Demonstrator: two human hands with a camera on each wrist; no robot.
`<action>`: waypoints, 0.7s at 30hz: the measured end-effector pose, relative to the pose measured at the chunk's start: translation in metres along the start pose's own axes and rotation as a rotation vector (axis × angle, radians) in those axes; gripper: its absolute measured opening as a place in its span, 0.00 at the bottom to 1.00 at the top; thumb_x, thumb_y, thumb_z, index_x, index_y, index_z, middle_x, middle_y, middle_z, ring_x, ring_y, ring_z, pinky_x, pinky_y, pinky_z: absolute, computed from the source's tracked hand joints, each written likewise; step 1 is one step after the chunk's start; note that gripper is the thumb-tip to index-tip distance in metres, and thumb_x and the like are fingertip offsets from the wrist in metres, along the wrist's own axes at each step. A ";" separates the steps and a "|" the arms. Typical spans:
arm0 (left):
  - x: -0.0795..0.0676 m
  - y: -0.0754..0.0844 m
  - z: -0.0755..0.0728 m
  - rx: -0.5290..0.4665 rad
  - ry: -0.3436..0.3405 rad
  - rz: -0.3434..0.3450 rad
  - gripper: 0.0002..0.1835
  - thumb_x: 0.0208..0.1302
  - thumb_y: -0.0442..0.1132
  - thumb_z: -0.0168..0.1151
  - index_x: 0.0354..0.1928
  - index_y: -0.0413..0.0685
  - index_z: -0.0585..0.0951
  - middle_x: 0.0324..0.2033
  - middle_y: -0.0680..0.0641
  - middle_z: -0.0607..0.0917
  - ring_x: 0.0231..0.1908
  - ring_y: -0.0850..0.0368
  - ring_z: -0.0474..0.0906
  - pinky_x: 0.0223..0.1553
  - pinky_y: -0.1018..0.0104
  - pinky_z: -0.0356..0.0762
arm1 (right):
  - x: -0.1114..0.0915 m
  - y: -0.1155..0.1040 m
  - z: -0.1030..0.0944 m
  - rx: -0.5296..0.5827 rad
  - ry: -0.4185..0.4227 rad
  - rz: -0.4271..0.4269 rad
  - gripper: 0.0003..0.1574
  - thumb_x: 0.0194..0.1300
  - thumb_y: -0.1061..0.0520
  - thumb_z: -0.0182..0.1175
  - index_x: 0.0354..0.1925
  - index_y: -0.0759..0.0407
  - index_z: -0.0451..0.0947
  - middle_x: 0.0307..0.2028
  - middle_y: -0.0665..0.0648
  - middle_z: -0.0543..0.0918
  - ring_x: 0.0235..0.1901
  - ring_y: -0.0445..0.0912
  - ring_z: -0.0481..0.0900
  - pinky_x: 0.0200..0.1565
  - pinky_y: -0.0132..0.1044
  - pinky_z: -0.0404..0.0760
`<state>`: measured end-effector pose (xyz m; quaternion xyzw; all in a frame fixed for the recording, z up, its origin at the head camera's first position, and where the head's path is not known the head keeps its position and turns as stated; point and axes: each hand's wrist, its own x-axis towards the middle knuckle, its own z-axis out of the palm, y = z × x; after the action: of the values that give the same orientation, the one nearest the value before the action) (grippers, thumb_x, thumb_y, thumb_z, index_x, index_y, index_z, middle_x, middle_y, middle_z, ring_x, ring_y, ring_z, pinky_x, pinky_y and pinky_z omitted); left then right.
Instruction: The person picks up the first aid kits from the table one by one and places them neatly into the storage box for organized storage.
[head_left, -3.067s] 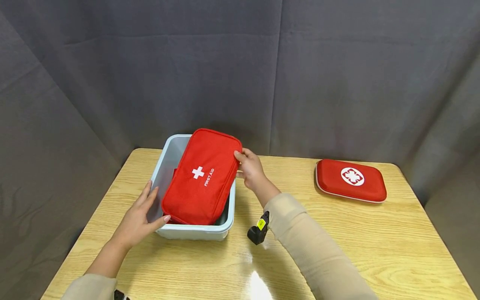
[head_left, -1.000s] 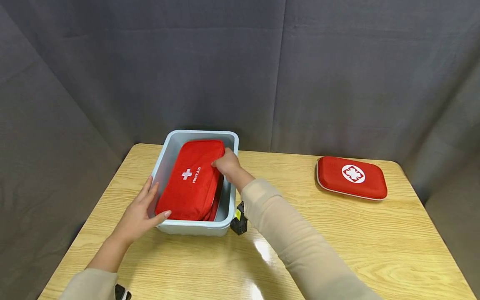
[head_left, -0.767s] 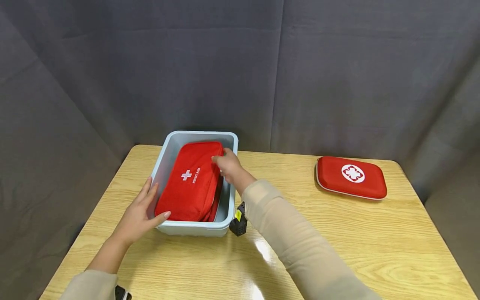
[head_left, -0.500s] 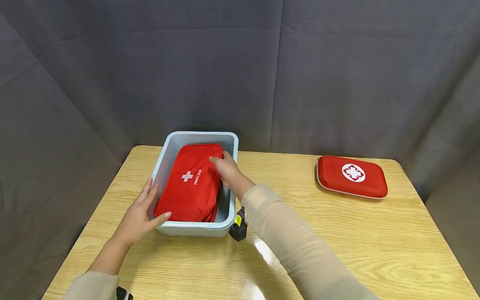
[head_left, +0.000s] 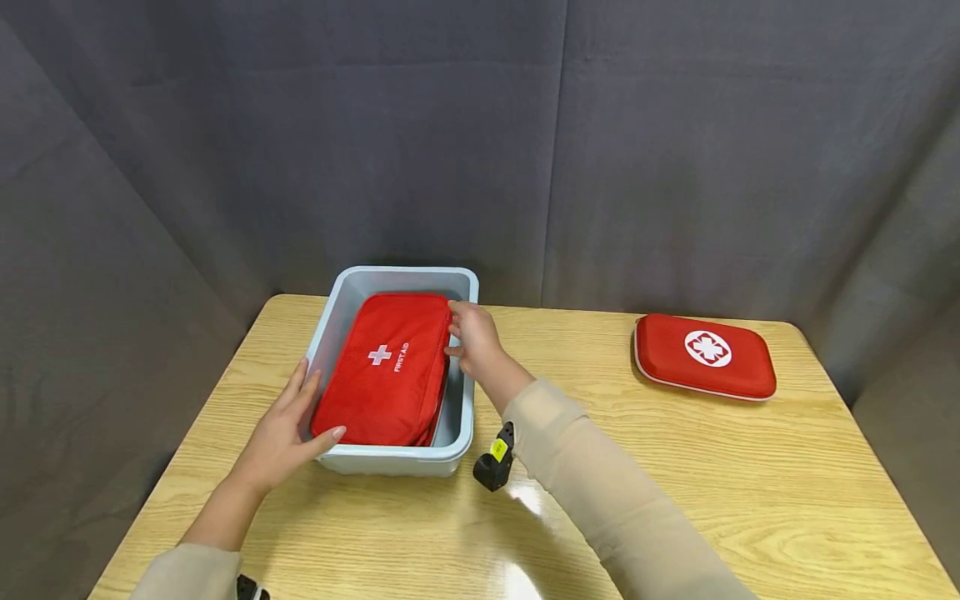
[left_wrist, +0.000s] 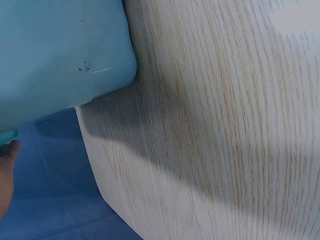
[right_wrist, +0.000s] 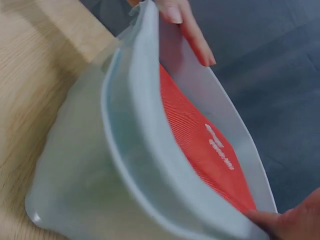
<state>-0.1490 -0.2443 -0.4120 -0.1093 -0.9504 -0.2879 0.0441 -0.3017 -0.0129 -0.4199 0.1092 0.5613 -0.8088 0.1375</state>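
A red fabric first aid pouch (head_left: 375, 392) with a white cross and lettering lies inside the pale blue bin (head_left: 390, 460), tilted along its length. Another red edge shows beneath it near the front right. My left hand (head_left: 273, 442) rests at the bin's left front corner, fingers straight along the left rim and thumb over the front rim. At the pouch's right edge, just inside the right rim, is my right hand (head_left: 476, 337), its fingers loosely bent and parted. The right wrist view shows the right thumb (right_wrist: 265, 217) by the pouch's corner.
A hard red first aid case (head_left: 705, 358) with a white round emblem lies at the back right of the wooden table (head_left: 637, 467). A grey curtain (head_left: 420, 150) hangs behind and at both sides.
The right hand first lowered the pouch into the bin, gripping its right edge. Since half a second ago it has loosened and drawn slightly right. The left hand has stayed at the rim.
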 end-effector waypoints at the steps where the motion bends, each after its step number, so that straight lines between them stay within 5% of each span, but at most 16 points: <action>1: 0.000 0.000 0.000 -0.002 0.001 0.000 0.44 0.49 0.51 0.61 0.63 0.37 0.53 0.64 0.43 0.46 0.59 0.40 0.49 0.43 0.45 0.68 | -0.025 -0.018 0.003 0.020 -0.007 0.003 0.25 0.62 0.53 0.43 0.56 0.61 0.61 0.56 0.64 0.61 0.54 0.55 0.60 0.44 0.56 0.66; 4: 0.000 0.000 0.001 -0.003 0.004 0.002 0.44 0.49 0.51 0.61 0.63 0.36 0.54 0.64 0.43 0.46 0.59 0.40 0.49 0.42 0.45 0.68 | -0.049 -0.037 -0.002 0.077 -0.032 0.015 0.28 0.64 0.55 0.40 0.61 0.63 0.54 0.60 0.68 0.56 0.57 0.56 0.59 0.51 0.54 0.62; 9: 0.001 0.000 0.001 -0.004 -0.001 -0.005 0.44 0.49 0.51 0.61 0.63 0.37 0.54 0.64 0.43 0.46 0.59 0.40 0.49 0.43 0.45 0.67 | 0.009 0.000 -0.036 0.183 -0.111 -0.016 0.30 0.60 0.50 0.50 0.58 0.60 0.60 0.55 0.68 0.63 0.49 0.56 0.68 0.42 0.51 0.72; 11: 0.001 0.000 0.002 -0.007 -0.004 -0.010 0.44 0.49 0.52 0.60 0.63 0.37 0.54 0.64 0.43 0.46 0.59 0.40 0.49 0.44 0.44 0.67 | 0.003 -0.004 -0.038 0.199 -0.116 -0.019 0.30 0.60 0.51 0.49 0.58 0.62 0.59 0.55 0.69 0.62 0.50 0.57 0.67 0.42 0.51 0.72; 15: 0.002 0.001 0.002 -0.005 -0.003 -0.013 0.44 0.49 0.51 0.60 0.63 0.37 0.54 0.64 0.42 0.47 0.59 0.40 0.50 0.43 0.44 0.67 | -0.048 -0.040 -0.025 0.201 -0.041 -0.008 0.28 0.64 0.57 0.40 0.59 0.68 0.54 0.57 0.71 0.58 0.54 0.60 0.63 0.47 0.51 0.68; 21: 0.003 0.000 0.001 0.006 0.003 -0.007 0.44 0.49 0.51 0.61 0.63 0.36 0.54 0.64 0.42 0.47 0.59 0.40 0.50 0.43 0.44 0.67 | -0.030 -0.029 -0.045 0.261 -0.019 -0.047 0.28 0.63 0.54 0.45 0.56 0.68 0.57 0.54 0.71 0.63 0.49 0.59 0.68 0.45 0.49 0.71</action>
<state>-0.1521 -0.2428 -0.4124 -0.1052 -0.9515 -0.2855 0.0449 -0.2828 0.0423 -0.4004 0.1054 0.4526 -0.8788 0.1083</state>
